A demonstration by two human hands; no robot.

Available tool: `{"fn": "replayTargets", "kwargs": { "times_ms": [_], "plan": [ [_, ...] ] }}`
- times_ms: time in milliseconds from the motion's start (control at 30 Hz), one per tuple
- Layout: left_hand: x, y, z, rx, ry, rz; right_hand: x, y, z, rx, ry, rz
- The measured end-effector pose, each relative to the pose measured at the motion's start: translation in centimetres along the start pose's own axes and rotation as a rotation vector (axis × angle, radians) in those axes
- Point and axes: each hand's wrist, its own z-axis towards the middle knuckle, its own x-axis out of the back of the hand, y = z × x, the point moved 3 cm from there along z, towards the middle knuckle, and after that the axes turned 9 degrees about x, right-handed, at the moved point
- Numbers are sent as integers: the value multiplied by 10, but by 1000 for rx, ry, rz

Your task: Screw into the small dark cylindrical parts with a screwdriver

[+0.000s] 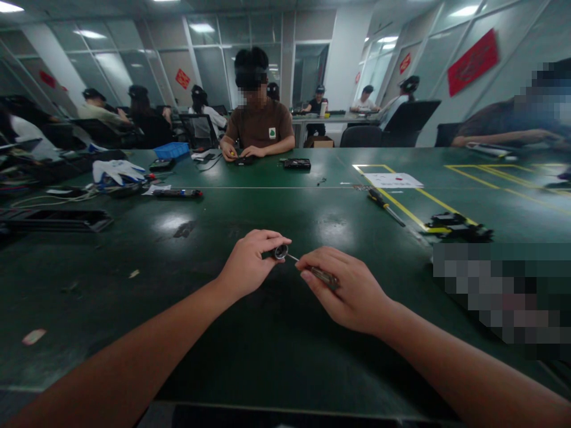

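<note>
Between the thumb and fingers of my left hand (250, 261) is a small dark cylindrical part (281, 252) with a round metallic rim turned toward my right side. My right hand (345, 285) is closed around the handle of a slim screwdriver (325, 276). The screwdriver's thin metal shaft points left, and its tip is at or very near the part's rim; contact is too small to tell. Both hands are above the green tabletop (285, 351).
A yellow-black screwdriver (379, 199) and black parts (459, 227) lie to the right, near a white paper (394, 181). At left are a black tray-like housing (57, 220), a dark tube-shaped tool (178, 193) and white gloves (116, 172). A co-worker (259, 122) sits opposite.
</note>
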Motion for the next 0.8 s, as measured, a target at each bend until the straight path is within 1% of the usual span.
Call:
{"fn": "replayTargets", "kwargs": {
  "times_ms": [300,467,533,700,800],
  "plan": [
    [0,-1,1,-13,-2,26,1,3,-1,-44,1,-24],
    [2,-3,2,14,21,-11,2,3,-1,-63,50,-51],
    [2,-2,1,15,13,-18,2,4,-1,-69,62,-55],
    [0,-1,1,10,-19,-22,-3,4,-1,-65,47,-38],
    [-2,-2,0,1,-20,-27,-3,6,-2,-132,99,-1]
  ]
}}
